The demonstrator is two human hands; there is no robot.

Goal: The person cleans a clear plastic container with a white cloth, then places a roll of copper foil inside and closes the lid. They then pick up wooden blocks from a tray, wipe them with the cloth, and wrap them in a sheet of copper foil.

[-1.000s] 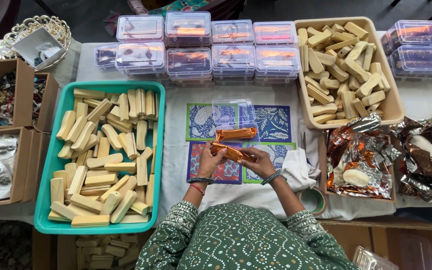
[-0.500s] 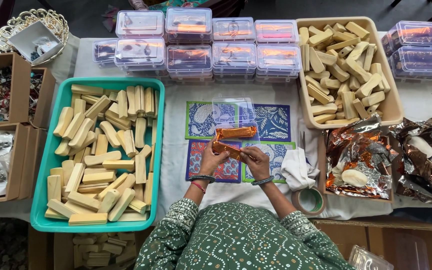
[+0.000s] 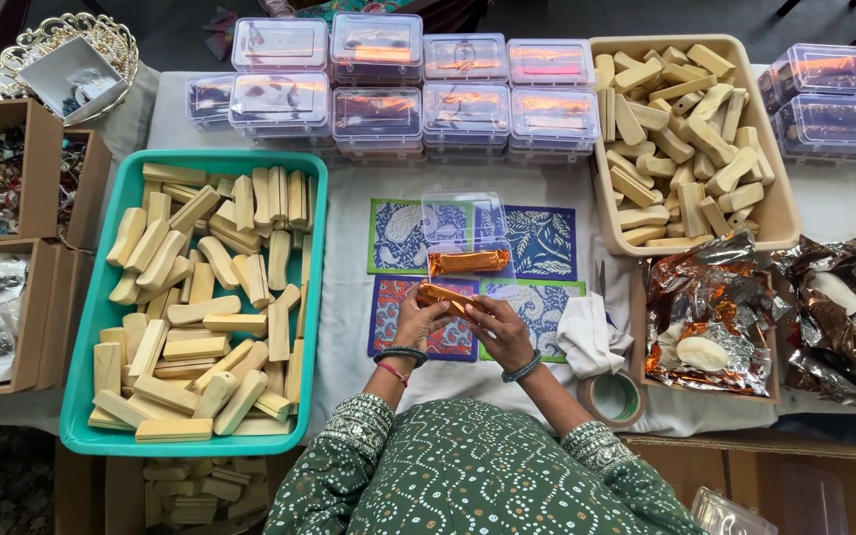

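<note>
My left hand (image 3: 417,319) and my right hand (image 3: 496,331) hold an orange foil-wrapped bar (image 3: 446,294) between them, just above the patterned cloth mats (image 3: 545,242) at the table's middle. Fingers of both hands pinch the wrapper along the bar. Just beyond it lies an open clear plastic box (image 3: 465,226) with a second orange-wrapped bar (image 3: 469,262) inside. Both wrists wear bangles, and green patterned sleeves show at the bottom.
A teal tray (image 3: 87,340) of pale wooden-looking bars sits left, a beige tub (image 3: 778,204) of the same at right. Stacked clear lidded boxes (image 3: 398,89) line the back. Crumpled foil sheets (image 3: 710,309), a tape roll (image 3: 613,396), a white cloth (image 3: 588,337) and cardboard boxes (image 3: 14,208) surround.
My hands have shifted slightly toward me with the orange bar, fingers working along its wrapper. Nothing else has moved.
</note>
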